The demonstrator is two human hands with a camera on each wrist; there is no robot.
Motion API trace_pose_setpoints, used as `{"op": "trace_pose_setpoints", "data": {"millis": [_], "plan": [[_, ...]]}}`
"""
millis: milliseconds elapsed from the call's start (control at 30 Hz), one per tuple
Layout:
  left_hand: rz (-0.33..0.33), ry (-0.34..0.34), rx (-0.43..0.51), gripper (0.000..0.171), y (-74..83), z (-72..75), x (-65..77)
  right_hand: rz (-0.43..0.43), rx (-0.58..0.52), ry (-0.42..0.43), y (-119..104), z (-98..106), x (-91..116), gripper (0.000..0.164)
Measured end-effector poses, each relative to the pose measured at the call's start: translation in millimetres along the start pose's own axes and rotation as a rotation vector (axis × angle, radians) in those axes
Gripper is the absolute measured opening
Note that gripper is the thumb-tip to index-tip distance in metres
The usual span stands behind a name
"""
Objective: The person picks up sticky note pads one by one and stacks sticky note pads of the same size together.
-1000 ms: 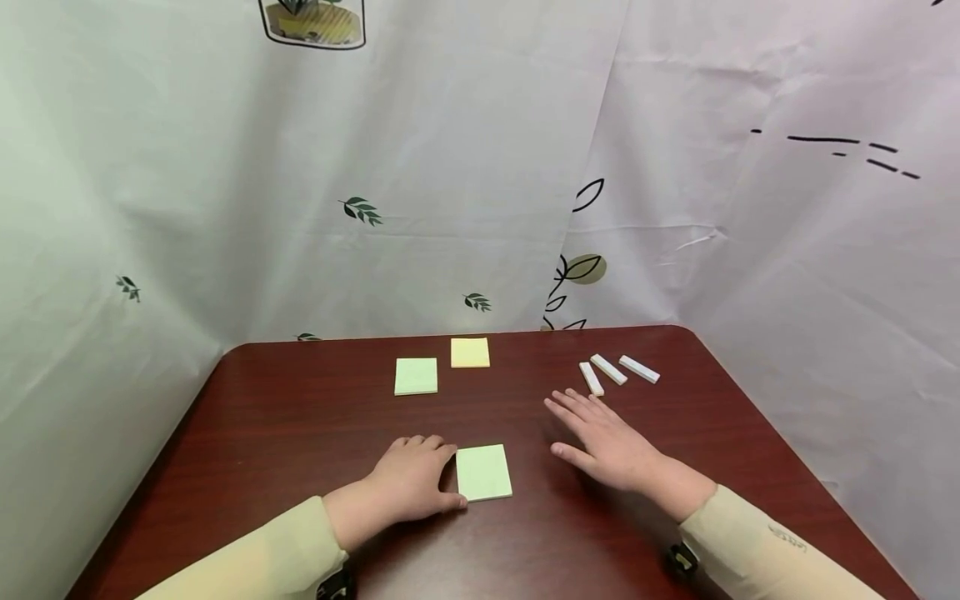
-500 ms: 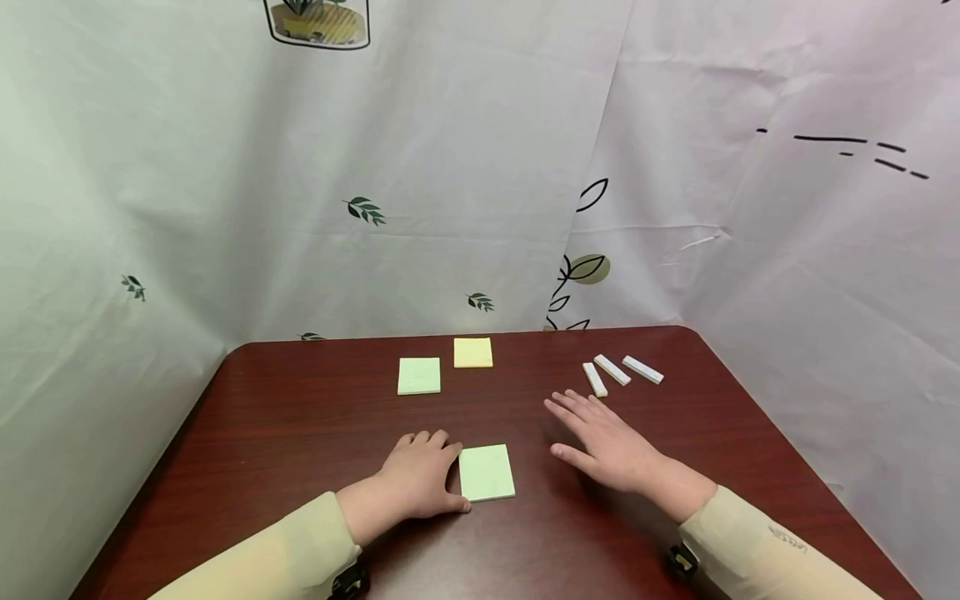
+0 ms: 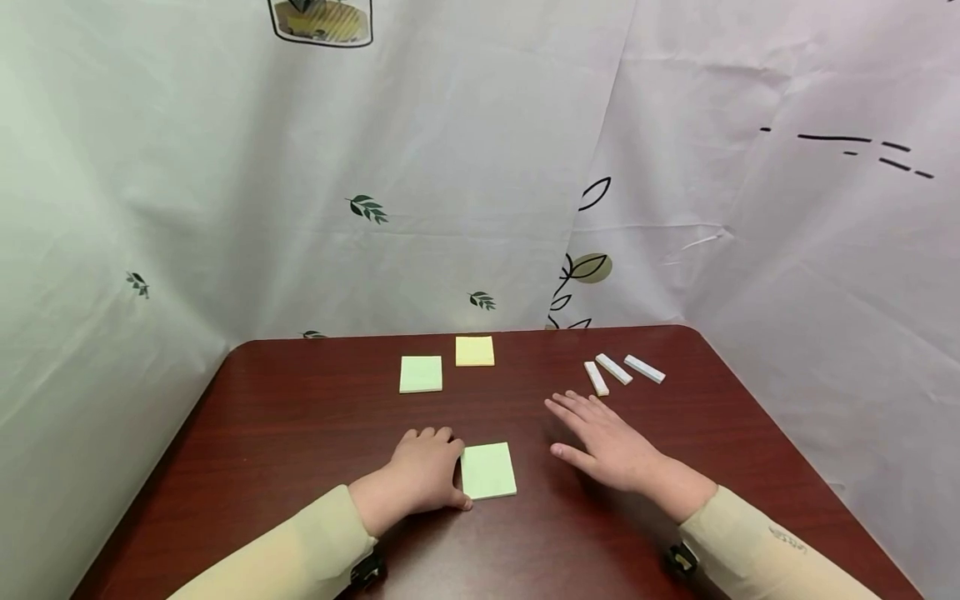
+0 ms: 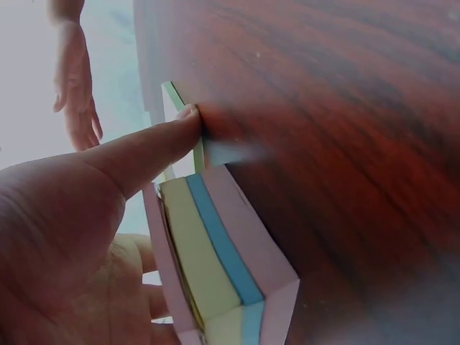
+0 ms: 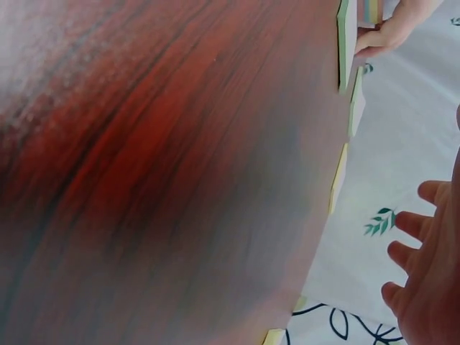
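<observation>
My left hand (image 3: 423, 471) lies palm down left of the near pale green sticky note pad (image 3: 488, 472). Under its palm, hidden in the head view, is a stack of pink, blue and yellow sticky notes (image 4: 241, 237). The thumb and fingers (image 4: 144, 295) curl down round this stack. At the green pad's near left corner rests the thumb tip; the index fingertip is at its far left corner. My right hand (image 3: 603, 446) is held over the table to the right, fingers spread and holding nothing.
Farther back on the dark red table (image 3: 300, 408) lie another green pad (image 3: 421, 375) and a yellow pad (image 3: 475, 352). Three narrow white blocks (image 3: 614, 369) are grouped beyond my right fingertips. A white patterned curtain (image 3: 480, 167) hangs behind the table's far edge.
My left wrist has shifted a little to the right, while its fingertips stay by the green pad. The view has drifted slightly. My right hand holds the same pose.
</observation>
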State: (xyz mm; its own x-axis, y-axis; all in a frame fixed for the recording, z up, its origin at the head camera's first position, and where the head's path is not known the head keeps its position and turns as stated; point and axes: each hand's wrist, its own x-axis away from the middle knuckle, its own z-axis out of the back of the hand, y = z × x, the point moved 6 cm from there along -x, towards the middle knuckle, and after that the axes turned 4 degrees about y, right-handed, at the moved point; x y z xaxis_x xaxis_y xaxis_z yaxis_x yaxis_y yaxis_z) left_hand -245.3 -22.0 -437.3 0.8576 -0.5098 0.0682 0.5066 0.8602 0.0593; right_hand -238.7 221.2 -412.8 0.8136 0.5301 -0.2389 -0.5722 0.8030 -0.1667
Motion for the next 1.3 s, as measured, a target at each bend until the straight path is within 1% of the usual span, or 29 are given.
{"op": "trace_pose_setpoints", "data": {"millis": [233, 367, 500, 600, 667, 833, 967, 1100, 1167, 1300], "plan": [[-0.003, 0.001, -0.011, 0.072, 2.2, 5.2, 3.3, -0.010, -0.009, -0.018, -3, -3, -4, 0.069], [0.003, -0.002, -0.017, 0.071, 2.6, 7.5, 6.3, 0.000, -0.027, -0.013, -6, -5, -10, 0.069], [0.011, -0.015, -0.028, 0.071, 2.8, 8.3, 6.8, 0.009, -0.045, -0.011, -9, -9, -19, 0.068], [0.011, -0.025, -0.037, 0.071, 4.0, 9.2, 5.4, -0.011, -0.080, -0.039, -10, -14, -29, 0.067], [0.011, -0.031, -0.048, 0.071, 5.0, 9.9, 4.3, -0.034, -0.109, -0.073, -11, -18, -37, 0.067], [0.016, -0.041, -0.070, 0.072, 5.8, 9.6, 1.8, -0.099, -0.153, -0.155, -11, -28, -67, 0.060], [0.026, -0.058, -0.083, 0.074, 5.3, 8.6, 0.5, -0.150, -0.165, -0.193, -15, -33, -97, 0.054], [0.032, -0.069, -0.100, 0.076, 5.0, 7.3, 0.4, -0.189, -0.159, -0.223, -23, -40, -129, 0.055], [0.036, -0.070, -0.106, 0.077, 4.9, 6.9, 0.3, -0.192, -0.167, -0.239, -28, -45, -145, 0.055], [0.038, -0.073, -0.113, 0.080, 6.5, 7.5, 0.4, -0.164, -0.174, -0.282, -38, -55, -174, 0.053]]}}
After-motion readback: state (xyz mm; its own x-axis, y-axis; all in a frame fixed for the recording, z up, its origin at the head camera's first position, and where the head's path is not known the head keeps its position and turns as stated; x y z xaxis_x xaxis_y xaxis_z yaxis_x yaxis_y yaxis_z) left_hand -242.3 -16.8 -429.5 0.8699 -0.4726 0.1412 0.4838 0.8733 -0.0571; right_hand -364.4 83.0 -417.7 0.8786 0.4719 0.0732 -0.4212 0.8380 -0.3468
